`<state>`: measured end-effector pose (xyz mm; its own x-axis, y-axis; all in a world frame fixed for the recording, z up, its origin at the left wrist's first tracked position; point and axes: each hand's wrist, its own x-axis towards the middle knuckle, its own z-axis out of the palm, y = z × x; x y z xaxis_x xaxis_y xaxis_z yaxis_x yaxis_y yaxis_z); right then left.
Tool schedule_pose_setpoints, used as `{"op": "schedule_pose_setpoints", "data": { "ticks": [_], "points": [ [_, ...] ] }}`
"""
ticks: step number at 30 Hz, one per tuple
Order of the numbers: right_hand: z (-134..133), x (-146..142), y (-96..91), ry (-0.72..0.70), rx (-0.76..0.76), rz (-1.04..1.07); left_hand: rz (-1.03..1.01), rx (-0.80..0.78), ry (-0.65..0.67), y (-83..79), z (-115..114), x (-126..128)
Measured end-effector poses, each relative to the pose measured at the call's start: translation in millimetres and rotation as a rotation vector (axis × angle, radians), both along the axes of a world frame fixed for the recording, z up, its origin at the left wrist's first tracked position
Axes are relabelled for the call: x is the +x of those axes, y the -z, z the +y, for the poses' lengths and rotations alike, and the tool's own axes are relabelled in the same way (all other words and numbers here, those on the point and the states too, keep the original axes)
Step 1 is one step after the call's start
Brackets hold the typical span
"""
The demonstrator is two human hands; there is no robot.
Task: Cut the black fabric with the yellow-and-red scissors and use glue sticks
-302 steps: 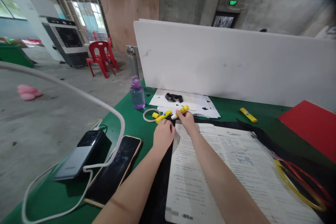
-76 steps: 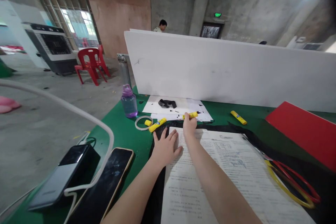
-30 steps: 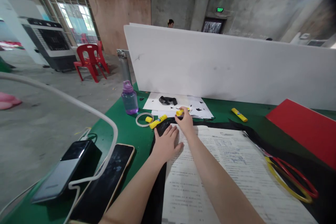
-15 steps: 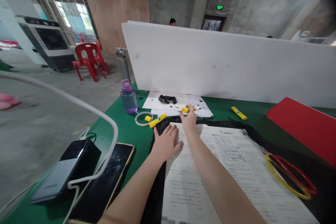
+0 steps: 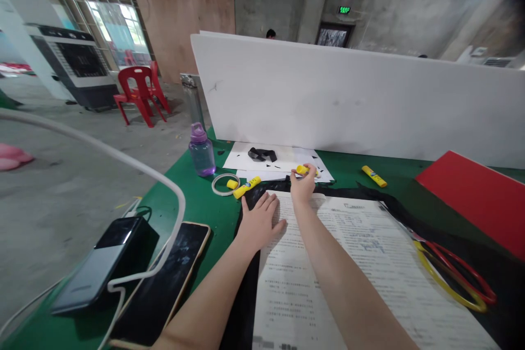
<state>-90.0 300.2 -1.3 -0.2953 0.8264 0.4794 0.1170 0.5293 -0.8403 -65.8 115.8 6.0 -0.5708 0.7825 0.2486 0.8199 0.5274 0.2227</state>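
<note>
Here, a green worktop [image 5: 348,166] underlies white printed paper sheets [image 5: 381,262]; on their far-left corner lies the left hand [image 5: 257,224], fingers spread; beyond their far edge, the right hand [image 5: 302,188] grips a yellow cylindrical glue stick [image 5: 302,169].

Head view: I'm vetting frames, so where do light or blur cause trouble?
In the head view, the window is partly washed out, the power bank shows a bright reflection, and the upper right corner goes dark; in that view, the left hand casts a soft shadow on the printed sheet, whose fine print is too soft to read.
</note>
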Motion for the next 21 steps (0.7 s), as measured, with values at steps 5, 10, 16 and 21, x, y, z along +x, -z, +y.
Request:
{"op": "schedule_pose_setpoints", "data": {
  "ticks": [5, 10, 16, 21],
  "points": [
    [-9.6, 3.9, -7.8, -0.171, 0.025, 0.076, 0.014, 0.14, -0.016, -7.3, 1.2, -2.3],
    [-17.9, 7.0, -11.6, -0.272, -0.03, 0.058, -0.019, 0.432, -0.236, -7.0, -2.5, -21.2],
    [-20.5, 4.2, -10.5, -0.32, -0.059, 0.119, -0.039, 0.531, -0.459, 6.2, -10.3, -42.9],
    [-24.6, 0.6, -9.3, -0.46, -0.128, 0.184, -0.03, 0.437, -0.473, 7.7, -9.9, -42.6]
  ]
}}
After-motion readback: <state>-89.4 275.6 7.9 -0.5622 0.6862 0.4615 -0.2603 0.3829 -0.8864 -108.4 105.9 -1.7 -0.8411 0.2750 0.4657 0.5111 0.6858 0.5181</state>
